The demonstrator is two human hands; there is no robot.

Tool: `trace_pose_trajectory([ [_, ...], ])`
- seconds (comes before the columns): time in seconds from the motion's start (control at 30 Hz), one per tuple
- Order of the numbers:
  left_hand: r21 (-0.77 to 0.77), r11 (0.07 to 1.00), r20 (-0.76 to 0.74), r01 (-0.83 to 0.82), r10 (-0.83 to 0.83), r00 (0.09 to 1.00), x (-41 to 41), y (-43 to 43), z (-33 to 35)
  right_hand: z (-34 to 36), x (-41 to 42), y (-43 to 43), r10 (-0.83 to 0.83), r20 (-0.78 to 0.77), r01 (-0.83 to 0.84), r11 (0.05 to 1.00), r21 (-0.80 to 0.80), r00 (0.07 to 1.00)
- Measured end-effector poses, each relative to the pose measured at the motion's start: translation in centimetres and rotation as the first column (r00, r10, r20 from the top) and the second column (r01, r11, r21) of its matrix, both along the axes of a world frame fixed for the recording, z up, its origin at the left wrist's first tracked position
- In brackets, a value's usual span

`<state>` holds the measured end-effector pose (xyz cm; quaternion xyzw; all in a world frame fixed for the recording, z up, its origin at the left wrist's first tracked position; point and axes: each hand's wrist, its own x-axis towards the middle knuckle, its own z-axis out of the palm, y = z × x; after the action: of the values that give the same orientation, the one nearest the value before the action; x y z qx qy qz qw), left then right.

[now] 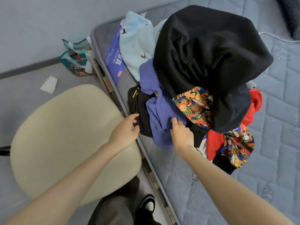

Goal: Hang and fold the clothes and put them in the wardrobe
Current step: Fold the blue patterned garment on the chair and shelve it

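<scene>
crumpled violet-blue fleece garment (159, 104) lay along the quilted grey mattress (276, 127) edge, pointing away, under a black fleece heap (211, 54); right hand (181, 133) fingers curled into it, left hand (125, 129) fingers spread.

A clothes pile (203, 75) lies on the mattress (267, 159), chair (65, 135) left of it.
</scene>
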<state>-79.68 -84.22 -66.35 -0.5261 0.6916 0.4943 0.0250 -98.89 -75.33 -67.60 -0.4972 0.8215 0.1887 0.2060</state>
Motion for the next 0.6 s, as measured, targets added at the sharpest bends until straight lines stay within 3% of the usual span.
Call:
trace_pose_trajectory([
  [0.2,-0.037,0.999,-0.035,-0.013,0.012,0.999,0.2,0.1,1.3,0.7,-0.1,-0.6,0.047,0.049,-0.045,0.997,-0.056,0.998],
  [0.3,-0.07,0.997,-0.052,-0.013,0.01,0.999,0.6,0.6,2.3,1.6,1.0,0.0,0.067,0.164,-0.032,0.977,-0.21,0.984],
  [0.33,-0.088,0.996,-0.056,-0.016,0.011,0.998,0.7,0.8,2.8,2.3,1.4,0.3,0.034,0.252,0.04,0.958,-0.283,0.967],
  [0.4,-0.148,0.989,-0.069,-0.015,0.005,0.998,0.7,1.3,4.2,4.4,1.9,1.2,-0.062,0.492,0.279,0.882,-0.381,0.868],
  [0.47,-0.215,0.977,-0.095,0.0,-0.021,0.995,0.4,1.7,5.9,7.3,1.8,2.2,-0.071,0.624,0.447,0.761,-0.47,0.778],
  [0.6,-0.311,0.95,-0.133,0.04,-0.085,0.987,-1.3,2.8,9.9,15.0,0.4,3.6,0.092,0.631,0.447,0.628,-0.637,0.77],
])
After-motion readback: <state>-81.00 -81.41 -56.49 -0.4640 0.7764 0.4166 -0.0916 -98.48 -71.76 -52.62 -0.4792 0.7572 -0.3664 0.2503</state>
